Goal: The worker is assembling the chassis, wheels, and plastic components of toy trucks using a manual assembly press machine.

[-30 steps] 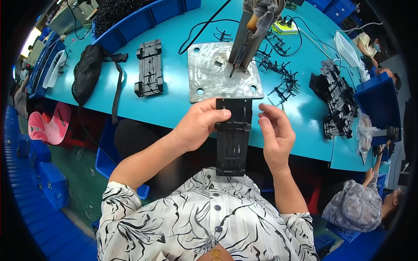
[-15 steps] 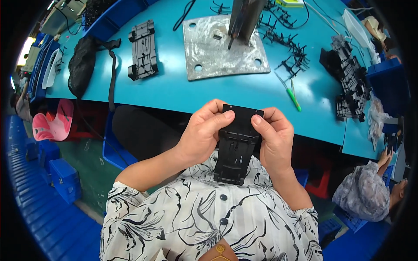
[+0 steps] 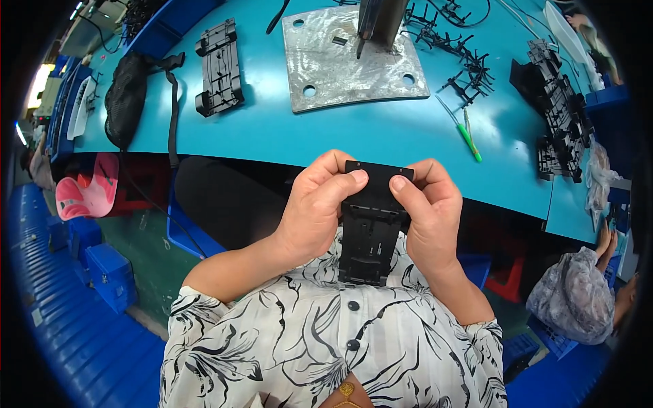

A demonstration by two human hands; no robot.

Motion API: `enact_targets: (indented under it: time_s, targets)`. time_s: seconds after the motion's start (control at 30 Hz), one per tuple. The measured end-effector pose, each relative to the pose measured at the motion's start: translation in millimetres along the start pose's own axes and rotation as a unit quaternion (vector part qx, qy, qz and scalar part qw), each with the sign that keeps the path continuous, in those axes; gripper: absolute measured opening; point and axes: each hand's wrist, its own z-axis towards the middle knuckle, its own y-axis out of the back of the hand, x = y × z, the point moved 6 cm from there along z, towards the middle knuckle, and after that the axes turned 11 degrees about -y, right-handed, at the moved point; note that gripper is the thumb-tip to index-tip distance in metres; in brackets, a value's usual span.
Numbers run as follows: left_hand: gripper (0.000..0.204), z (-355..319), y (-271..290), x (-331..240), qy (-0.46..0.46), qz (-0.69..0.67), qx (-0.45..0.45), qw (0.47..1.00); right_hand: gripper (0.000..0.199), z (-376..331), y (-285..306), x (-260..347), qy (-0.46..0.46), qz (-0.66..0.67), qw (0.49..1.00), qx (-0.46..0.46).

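Between my hands, in front of my chest, is a long black plastic part [image 3: 369,241] with a flat plate at its far end and moulded ribs along its nearer half. My left hand [image 3: 316,204] grips the plate's left edge, thumb on top and fingers beneath. On the right edge my right hand [image 3: 432,211] has the same pinch, its thumb on the upper face. The fingers under the plate are hidden. Beyond the hands, a thick metal base plate [image 3: 354,75] with corner holes lies on the blue-green table [image 3: 272,136], carrying an upright steel post [image 3: 381,24].
A black moulded chassis [image 3: 221,68] and a black pouch [image 3: 127,98] with a strap lie left. Right of the base plate are black plastic sprues [image 3: 469,68], a green-handled tool [image 3: 469,141] and stacked black parts [image 3: 561,115]. Another person [image 3: 575,296] sits at far right.
The view has shifted slightly, so the table's things sit a little higher in it. My grip on the black plastic part looks the same.
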Motion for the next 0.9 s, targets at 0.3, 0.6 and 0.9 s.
enact_targets:
  time_s: [0.3,0.6,0.9]
  targets:
    - [0.009,5.7,-2.2,-6.5,-0.091,0.056,0.026,0.994,0.010,10.5,-0.4,6.5,0.067,-0.067,0.995,-0.014]
    - [0.007,7.4,-18.3,-44.7,-0.278,0.177,0.003,0.944,0.030,-13.6,-27.5,45.5,0.404,-0.411,0.811,-0.102]
    - [0.029,18.4,-20.8,-42.2,-0.171,0.212,0.087,0.958,0.035,-0.1,-23.2,39.9,0.305,-0.345,0.887,-0.031]
